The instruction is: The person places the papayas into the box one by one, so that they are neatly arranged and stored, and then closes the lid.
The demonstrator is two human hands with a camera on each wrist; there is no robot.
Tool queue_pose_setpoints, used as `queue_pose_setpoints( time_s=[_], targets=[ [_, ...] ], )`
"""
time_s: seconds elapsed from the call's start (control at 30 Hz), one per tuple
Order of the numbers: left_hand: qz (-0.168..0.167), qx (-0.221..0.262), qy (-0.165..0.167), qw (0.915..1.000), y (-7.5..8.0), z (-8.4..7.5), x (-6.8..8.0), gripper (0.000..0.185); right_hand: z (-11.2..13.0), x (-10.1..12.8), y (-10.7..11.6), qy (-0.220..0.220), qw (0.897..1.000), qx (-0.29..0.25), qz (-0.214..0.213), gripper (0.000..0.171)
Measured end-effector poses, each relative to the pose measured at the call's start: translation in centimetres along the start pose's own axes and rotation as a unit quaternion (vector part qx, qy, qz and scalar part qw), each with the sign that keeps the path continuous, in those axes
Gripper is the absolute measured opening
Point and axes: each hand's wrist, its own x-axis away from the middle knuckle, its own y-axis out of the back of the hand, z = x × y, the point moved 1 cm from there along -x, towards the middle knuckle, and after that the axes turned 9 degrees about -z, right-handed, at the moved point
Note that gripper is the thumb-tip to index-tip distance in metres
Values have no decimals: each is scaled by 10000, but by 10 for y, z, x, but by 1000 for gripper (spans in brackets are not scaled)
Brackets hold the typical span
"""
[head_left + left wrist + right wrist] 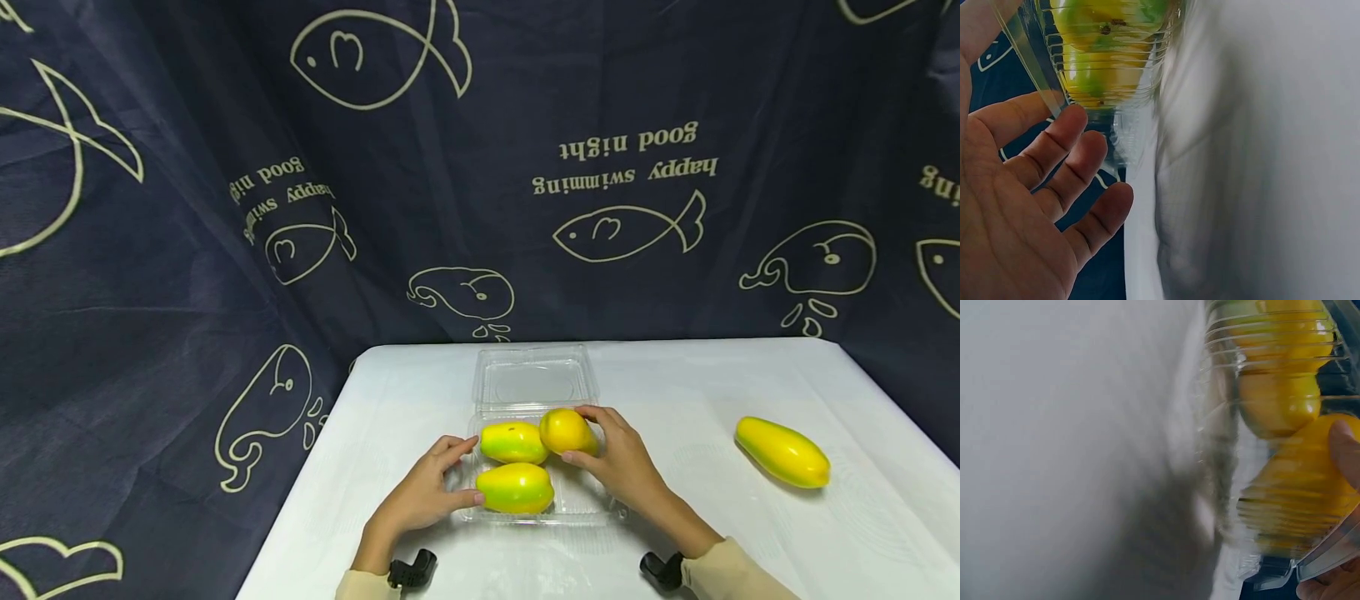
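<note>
Papaya (pixel 567 431), seen whole only from the head camera, sits curled in the right hand (pixel 619 463); left hand (pixel 424 493), fingers relaxed, touches the clear container (pixel 577 497) beside it.

Dark navy cloth (pixel 187 250) hangs as backdrop behind and to the left of the desk (pixel 675 375), folding at a corner left of centre. Printed on it in cream outline: fish (pixel 630 229), whales (pixel 813 267), and upside-down lettering (pixel 626 158) reading "happy swimming good night". Cloth shows soft creases and vertical folds. It drops down past the desk's left edge. Desk is covered with a white sheet, faintly wrinkled, corners rounded at the far side. Light is even and soft, falling from above; shadows on the white surface are faint. Both wrist views show blurred white desk surface; a sliver of the navy cloth shows in the left one.
</note>
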Motion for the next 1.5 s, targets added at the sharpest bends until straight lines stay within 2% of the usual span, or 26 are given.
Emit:
queue_pose_setpoints(
  time_s=[0.33,1.03,1.33,1.5],
  targets=[
    [46,58,94,9999,2,-3,0,88,-3,-1,2,179,9998,77,-33,71],
    [60,54,86,9999,0,-2,0,88,-3,-1,3,177,9998,54,-96,75],
    [75,59,55,9999,0,-1,0,87,3,-2,8,335,9992,-8,-207,72],
    [61,63,45,10000,0,0,1,87,8,-3,14,617,9973,-8,-407,67]
  ],
)
